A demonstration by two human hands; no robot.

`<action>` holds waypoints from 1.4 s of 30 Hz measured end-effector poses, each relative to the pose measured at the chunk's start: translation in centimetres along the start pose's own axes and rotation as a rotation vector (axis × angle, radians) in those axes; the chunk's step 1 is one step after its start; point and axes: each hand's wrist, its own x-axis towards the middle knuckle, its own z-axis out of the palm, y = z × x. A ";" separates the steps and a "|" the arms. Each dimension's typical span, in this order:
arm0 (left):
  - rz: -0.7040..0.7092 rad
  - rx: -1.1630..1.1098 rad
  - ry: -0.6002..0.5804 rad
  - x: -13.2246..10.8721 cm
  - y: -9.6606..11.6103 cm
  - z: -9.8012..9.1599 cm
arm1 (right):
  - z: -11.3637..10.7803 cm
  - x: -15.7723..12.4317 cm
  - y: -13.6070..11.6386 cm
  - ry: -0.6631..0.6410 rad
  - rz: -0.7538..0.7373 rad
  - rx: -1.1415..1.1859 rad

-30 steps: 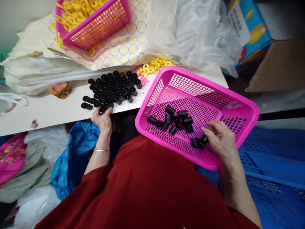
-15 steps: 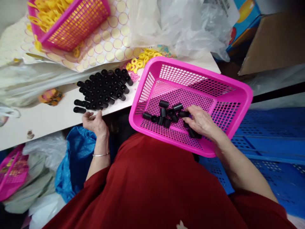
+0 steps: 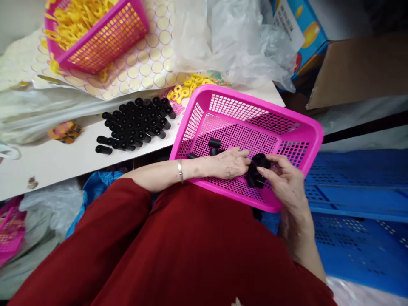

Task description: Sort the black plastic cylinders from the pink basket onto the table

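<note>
A pink mesh basket (image 3: 248, 95) stands by my lap with short black tubes (image 3: 215, 143) lying loose in it. Over its right half, my right hand (image 3: 285, 176) pinches a black tube (image 3: 261, 160) between thumb and fingers. My left hand (image 3: 232, 163) reaches in from the left, back upward and fingers curled; its fingertips are hidden beside other black tubes (image 3: 255, 178), so what it grips does not show. Left of the basket, several black tubes (image 3: 134, 121) stand upright in close rows on the white table (image 3: 86, 155), some tilted at the edge.
Yellow ring-shaped pieces (image 3: 188, 87) lie behind the basket. Another pink basket (image 3: 105, 42) full of yellow pieces sits on a sheet of round stickers (image 3: 156, 68). Clear plastic bags (image 3: 229, 38), a cardboard box (image 3: 357, 68) and blue crates (image 3: 350, 187) surround the spot.
My left hand has moved right from the table's standing tubes into the basket. My right hand has turned and holds a tube up near the basket's right side. The view has shifted slightly.
</note>
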 end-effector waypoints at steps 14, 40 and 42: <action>-0.142 -0.926 0.017 1.0 -0.8 -4.4 | -0.4 -4.8 -0.8 0.242 -0.137 0.127; -0.268 -0.815 0.278 0.7 1.0 -4.2 | -0.1 -4.0 -2.1 0.200 -0.328 -0.119; -0.299 -0.684 0.286 0.6 2.2 -3.7 | 0.7 -4.0 -1.7 0.244 -0.265 -0.030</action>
